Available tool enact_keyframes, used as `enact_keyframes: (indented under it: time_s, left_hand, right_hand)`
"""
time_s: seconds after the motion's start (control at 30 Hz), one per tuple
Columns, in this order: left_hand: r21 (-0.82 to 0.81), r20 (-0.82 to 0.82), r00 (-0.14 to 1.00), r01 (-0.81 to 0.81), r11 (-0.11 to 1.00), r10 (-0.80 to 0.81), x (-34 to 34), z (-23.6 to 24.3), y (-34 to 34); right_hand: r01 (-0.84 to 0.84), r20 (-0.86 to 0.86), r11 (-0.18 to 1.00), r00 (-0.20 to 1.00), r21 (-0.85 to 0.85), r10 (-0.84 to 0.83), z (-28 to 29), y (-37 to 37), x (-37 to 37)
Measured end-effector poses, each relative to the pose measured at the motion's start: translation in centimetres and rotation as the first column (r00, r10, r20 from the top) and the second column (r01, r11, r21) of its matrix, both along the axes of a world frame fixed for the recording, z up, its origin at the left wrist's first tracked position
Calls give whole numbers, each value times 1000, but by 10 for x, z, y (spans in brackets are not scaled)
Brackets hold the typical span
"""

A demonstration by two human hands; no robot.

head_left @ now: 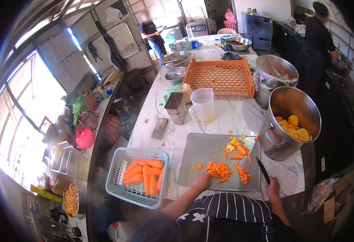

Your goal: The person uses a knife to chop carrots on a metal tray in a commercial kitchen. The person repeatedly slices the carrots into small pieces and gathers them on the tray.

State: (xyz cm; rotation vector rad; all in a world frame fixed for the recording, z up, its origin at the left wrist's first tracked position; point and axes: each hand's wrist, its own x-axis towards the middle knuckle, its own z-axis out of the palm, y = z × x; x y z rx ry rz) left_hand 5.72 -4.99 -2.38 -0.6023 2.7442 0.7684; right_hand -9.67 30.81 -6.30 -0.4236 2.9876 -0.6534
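Note:
My right hand (pixel 273 187) grips a knife (pixel 261 167) with a dark blade, which points away from me along the right edge of a grey cutting board (pixel 193 151). On the board, my left hand (pixel 202 182) has its fingers curled at the left side of a heap of diced carrot (pixel 220 171); whatever they may hold is hidden. A smaller heap of diced carrot (pixel 243 174) lies nearer the knife. Farther up the board are carrot sticks (pixel 240 149) and yellow-orange pieces (pixel 234 141). Left of the board, a light blue plastic basket (pixel 116 188) holds several peeled carrots (pixel 133 178).
A large steel pot (pixel 270 133) with halved oranges (pixel 291 131) stands right of the board; another pot (pixel 265 86) is behind it. Beyond the board are a plastic jug (pixel 203 105), a metal tin (pixel 176 109) and an orange crate (pixel 221 76). Two people are farther back.

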Motion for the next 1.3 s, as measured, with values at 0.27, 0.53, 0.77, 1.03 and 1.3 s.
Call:
enact_keyframes:
  time_s: [0.27, 0.53, 0.77, 1.03, 1.3]
  left_hand:
    - [-13, 13, 1000, 21, 1000, -21, 1, -4, -1]
    - [13, 0, 1000, -2, 1000, 2, -1, 3, 1]
    - [0, 2, 1000, 1, 1000, -1, -1, 4, 0]
    - [13, -18, 1000, 5, 1000, -5, -2, -9, -4]
    - [56, -80, 997, -9, 998, 13, -3, -21, -6]
  right_hand:
    - [-5, 19, 1000, 1000, -5, 5, -3, 2, 0]
    - [1, 12, 1000, 1000, -9, -1, -1, 2, 1]
    - [12, 22, 1000, 1000, -6, -12, -4, 1, 1]
    - [18, 7, 1000, 1000, -2, -18, -3, 0, 2]
    - [-1, 10, 1000, 1000, -25, 1, 7, -1, 4]
